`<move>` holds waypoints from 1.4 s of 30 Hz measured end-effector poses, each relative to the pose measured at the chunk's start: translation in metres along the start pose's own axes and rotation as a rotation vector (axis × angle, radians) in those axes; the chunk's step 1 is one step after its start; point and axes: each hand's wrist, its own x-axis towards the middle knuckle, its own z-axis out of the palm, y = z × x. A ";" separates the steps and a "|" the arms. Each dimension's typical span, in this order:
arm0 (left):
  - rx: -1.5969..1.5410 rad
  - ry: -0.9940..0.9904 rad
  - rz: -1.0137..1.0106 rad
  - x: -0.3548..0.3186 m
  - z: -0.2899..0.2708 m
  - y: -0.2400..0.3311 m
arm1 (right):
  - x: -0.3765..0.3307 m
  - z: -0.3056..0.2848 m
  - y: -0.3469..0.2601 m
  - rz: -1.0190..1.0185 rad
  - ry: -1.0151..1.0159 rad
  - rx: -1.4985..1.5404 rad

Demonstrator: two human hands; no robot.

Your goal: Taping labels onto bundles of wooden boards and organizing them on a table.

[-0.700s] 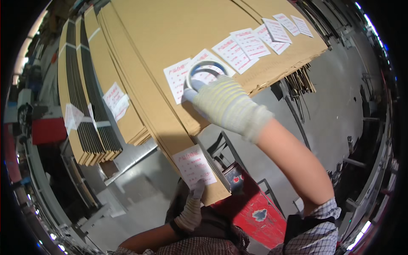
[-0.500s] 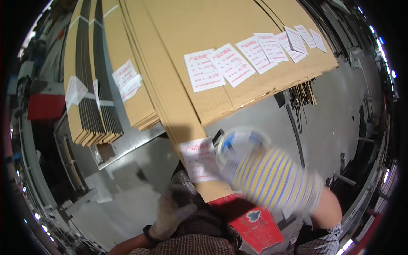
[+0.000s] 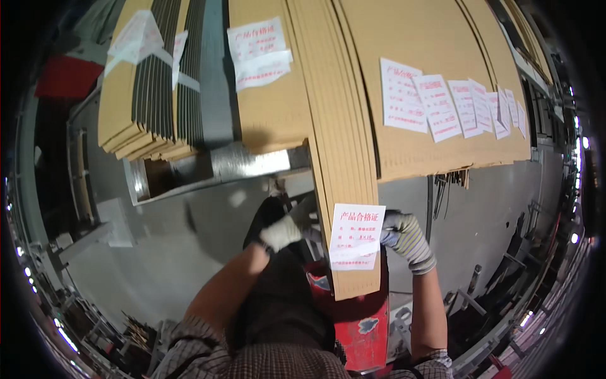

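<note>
A narrow stack of brown cardboard sheets [image 3: 344,164] sticks out toward me, with a white paper label [image 3: 356,237] on its near end. My left hand [image 3: 281,232], in a white glove, is closed against the stack's left edge. My right hand [image 3: 404,237], in a striped knit glove, curls around the right edge beside the label. The tape roll it held earlier is not visible.
A wide cardboard pile [image 3: 442,76] carries several white labels [image 3: 435,104]. Another labelled pile [image 3: 265,76] and strapped bundles [image 3: 151,95] lie to the left. A red cart [image 3: 360,322] stands below my hands on the grey floor [image 3: 183,252]. Metal racks [image 3: 543,114] line the right.
My right hand came down from the labels on the wide pile, where it held a tape roll, to the near end of the narrow stack. My left hand rose to the stack's left edge.
</note>
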 end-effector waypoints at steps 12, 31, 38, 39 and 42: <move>1.158 0.361 0.435 0.053 -0.065 -0.036 | -0.023 0.072 -0.069 -0.087 0.766 -0.501; 0.127 0.351 0.498 0.008 0.090 -0.107 | -0.038 0.079 -0.154 -0.482 -0.137 -1.139; 1.122 0.545 0.332 0.024 0.175 -0.122 | 0.010 -0.010 0.034 0.011 -0.006 -1.266; 1.279 0.478 0.400 0.015 0.158 -0.121 | 0.008 0.005 0.036 0.010 -0.016 -1.254; 0.883 0.551 0.491 0.023 0.210 -0.087 | 0.017 0.013 0.023 0.044 0.377 -0.235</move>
